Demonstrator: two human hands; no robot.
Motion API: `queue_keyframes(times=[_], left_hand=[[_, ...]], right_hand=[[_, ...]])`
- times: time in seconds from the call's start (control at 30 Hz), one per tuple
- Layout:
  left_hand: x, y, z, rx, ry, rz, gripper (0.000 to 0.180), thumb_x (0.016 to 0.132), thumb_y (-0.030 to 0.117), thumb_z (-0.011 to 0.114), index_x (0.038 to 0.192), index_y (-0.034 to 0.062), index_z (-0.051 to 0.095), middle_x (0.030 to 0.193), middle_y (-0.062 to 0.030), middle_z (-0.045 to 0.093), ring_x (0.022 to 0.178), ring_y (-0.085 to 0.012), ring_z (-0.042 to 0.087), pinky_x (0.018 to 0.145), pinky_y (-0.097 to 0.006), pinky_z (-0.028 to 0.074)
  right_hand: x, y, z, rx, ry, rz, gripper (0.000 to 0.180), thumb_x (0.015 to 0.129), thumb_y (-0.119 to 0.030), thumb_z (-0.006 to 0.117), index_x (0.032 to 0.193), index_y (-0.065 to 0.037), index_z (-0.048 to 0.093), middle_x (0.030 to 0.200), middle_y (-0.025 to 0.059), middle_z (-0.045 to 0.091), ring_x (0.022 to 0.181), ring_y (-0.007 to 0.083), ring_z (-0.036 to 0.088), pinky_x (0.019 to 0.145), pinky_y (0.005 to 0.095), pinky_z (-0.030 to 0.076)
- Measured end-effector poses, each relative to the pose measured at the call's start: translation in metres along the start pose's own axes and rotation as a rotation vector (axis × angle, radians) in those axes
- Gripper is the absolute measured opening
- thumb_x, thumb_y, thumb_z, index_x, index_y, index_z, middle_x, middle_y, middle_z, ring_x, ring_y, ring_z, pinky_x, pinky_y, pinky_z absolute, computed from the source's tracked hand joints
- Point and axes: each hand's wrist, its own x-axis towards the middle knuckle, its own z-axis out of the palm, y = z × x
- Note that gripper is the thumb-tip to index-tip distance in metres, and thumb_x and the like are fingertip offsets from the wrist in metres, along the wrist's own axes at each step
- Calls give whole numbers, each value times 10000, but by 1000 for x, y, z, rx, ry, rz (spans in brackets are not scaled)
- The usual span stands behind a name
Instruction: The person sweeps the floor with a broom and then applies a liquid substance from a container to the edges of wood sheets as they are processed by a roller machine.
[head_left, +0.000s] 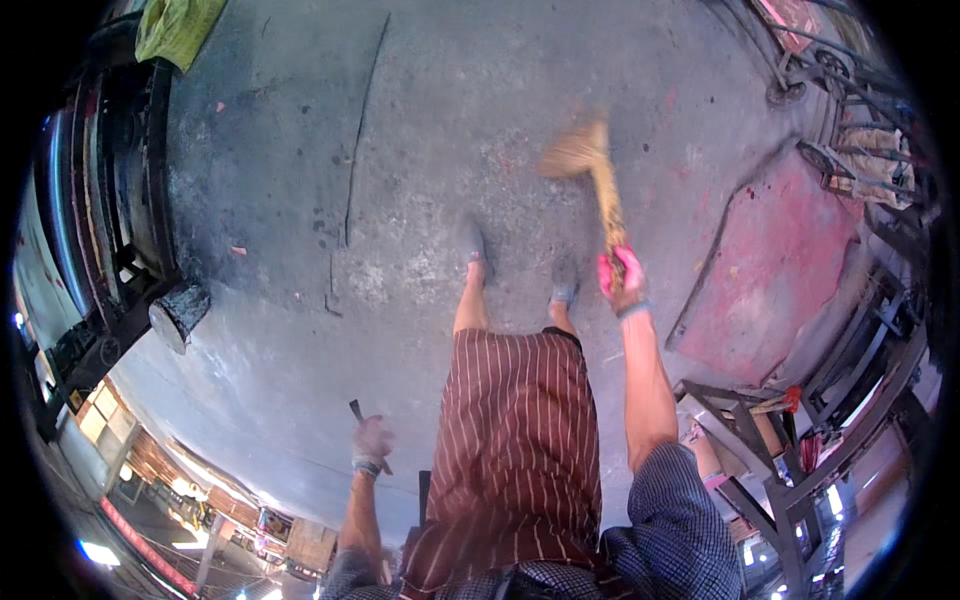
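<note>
My right hand (625, 278) is closed around the handle of a short straw broom (607, 195). The broom reaches away from me over the grey floor, its tan bristle head (574, 152) smeared by motion and turned to the left. My left hand (373, 441), lower and to the left, is closed on a thin dark strip (356, 409) that sticks out at both sides of the fist; its exact kind I cannot make out. Between the arms hangs a brown striped wrap (520, 400) over my legs, with both feet on the floor beyond it.
Dark wooden frames (160, 170) line the left side, with a round container (180, 315) at their foot. A yellow-green sack (178, 28) lies at far left. To the right are a reddish floor patch (765, 270), a wheeled metal frame (835, 75) and wooden beams (735, 430).
</note>
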Motion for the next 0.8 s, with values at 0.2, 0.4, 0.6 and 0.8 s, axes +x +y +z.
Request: queue_keyframes(times=[0.2, 0.4, 0.6, 0.8], left_hand=[[20, 64, -1, -102, -10, -2, 336, 945, 352, 529, 1136, 95, 631, 752, -73, 650, 500, -134, 520, 476, -277, 430], [12, 120, 26, -102, -131, 104, 324, 961, 347, 563, 1134, 82, 633, 704, -68, 641, 423, -97, 448, 409, -265, 364], [34, 102, 9, -123, -53, 47, 345, 931, 379, 584, 1125, 99, 641, 682, -75, 634, 383, -126, 455, 366, -279, 361], [19, 102, 4, -204, -44, -12, 341, 927, 371, 591, 1127, 100, 640, 676, -96, 634, 376, -139, 461, 361, -300, 371]], right_hand=[[-77, 59, 49, 200, -40, -35, 312, 915, -220, 561, 1226, -226, 536, 766, 89, 637, 488, 145, 563, 364, 261, 446], [-2, 96, 110, -125, -122, 177, 315, 896, -182, 594, 1207, -148, 557, 680, 96, 623, 461, 163, 558, 365, 271, 448], [-29, 33, 58, -337, 124, -185, 491, 901, -191, 609, 1377, -201, 490, 744, 87, 637, 471, 134, 544, 376, 264, 434], [13, 91, -6, -245, 135, -251, 492, 903, -282, 585, 1380, -252, 470, 782, 73, 645, 603, 192, 599, 514, 291, 477]])
